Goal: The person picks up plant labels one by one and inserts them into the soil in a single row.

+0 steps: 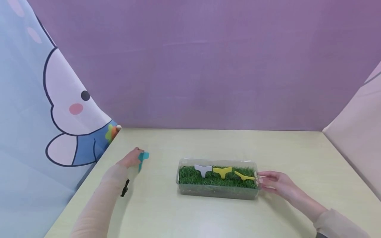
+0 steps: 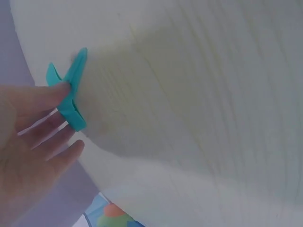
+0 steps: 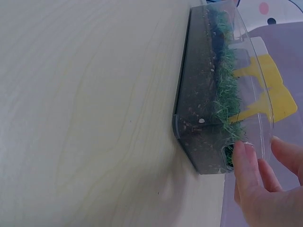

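In the head view, my left hand (image 1: pixel 131 158) is at the left side of the table. It pinches a teal T-shaped plant label (image 2: pixel 71 94) between thumb and fingers, as the left wrist view shows. My right hand (image 1: pixel 279 185) touches the right end of a clear plastic planter box (image 1: pixel 217 191), its fingers fairly straight against the end wall and the thumb by the rim. Artificial-looking green grass (image 1: pixel 190 178) fills the box. Standing in the grass are a white label (image 1: pixel 203 170), a yellow label (image 1: pixel 222 172) and a second yellow label (image 1: pixel 244 176), tilted and nearest my right hand.
The box rests on a pale wood-grain table (image 1: pixel 154 211). A purple backdrop (image 1: pixel 208 66) rises behind the table. On the left hangs a blue cloth (image 1: pixel 21 132) with a cartoon figure. A black strap (image 1: pixel 125 188) shows beside my left forearm.
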`<state>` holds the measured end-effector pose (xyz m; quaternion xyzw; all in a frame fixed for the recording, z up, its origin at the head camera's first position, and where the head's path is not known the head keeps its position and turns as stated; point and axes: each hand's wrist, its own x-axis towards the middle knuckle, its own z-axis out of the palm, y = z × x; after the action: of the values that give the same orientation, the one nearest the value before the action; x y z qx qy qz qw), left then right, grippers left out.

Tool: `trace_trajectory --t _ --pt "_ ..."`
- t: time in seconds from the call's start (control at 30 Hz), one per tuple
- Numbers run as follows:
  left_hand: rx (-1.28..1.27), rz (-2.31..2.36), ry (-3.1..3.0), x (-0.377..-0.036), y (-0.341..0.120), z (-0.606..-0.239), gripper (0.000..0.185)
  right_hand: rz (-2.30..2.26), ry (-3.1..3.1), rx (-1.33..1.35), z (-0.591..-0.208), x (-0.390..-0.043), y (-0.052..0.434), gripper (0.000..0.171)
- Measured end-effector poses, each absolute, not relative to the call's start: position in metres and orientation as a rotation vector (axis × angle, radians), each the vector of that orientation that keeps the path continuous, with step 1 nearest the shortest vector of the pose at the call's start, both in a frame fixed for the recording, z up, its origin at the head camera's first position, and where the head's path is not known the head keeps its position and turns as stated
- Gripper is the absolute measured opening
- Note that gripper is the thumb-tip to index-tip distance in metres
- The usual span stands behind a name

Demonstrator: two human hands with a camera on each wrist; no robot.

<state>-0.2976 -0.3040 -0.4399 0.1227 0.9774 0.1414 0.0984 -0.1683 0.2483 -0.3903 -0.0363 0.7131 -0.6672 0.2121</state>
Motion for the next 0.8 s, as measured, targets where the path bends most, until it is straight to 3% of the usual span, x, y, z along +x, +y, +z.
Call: trace_trajectory --t 0.2,0.5,0.8 --pt "0.410 0.452 2.914 -0.332 -0.341 -0.488 0.049 -1.860 1.965 -0.092 -0.390 -0.168 0.249 0.046" --pt "0.351 0.517 2.971 -0.290 -0.306 -0.433 0.034 -1.846 1.983 -0.082 -0.389 -0.168 0.248 0.046" --pt "0.435 0.701 3.015 -0.312 -0.329 -0.450 0.025 -1.833 1.991 -0.079 -0.389 -0.169 0.248 0.047"
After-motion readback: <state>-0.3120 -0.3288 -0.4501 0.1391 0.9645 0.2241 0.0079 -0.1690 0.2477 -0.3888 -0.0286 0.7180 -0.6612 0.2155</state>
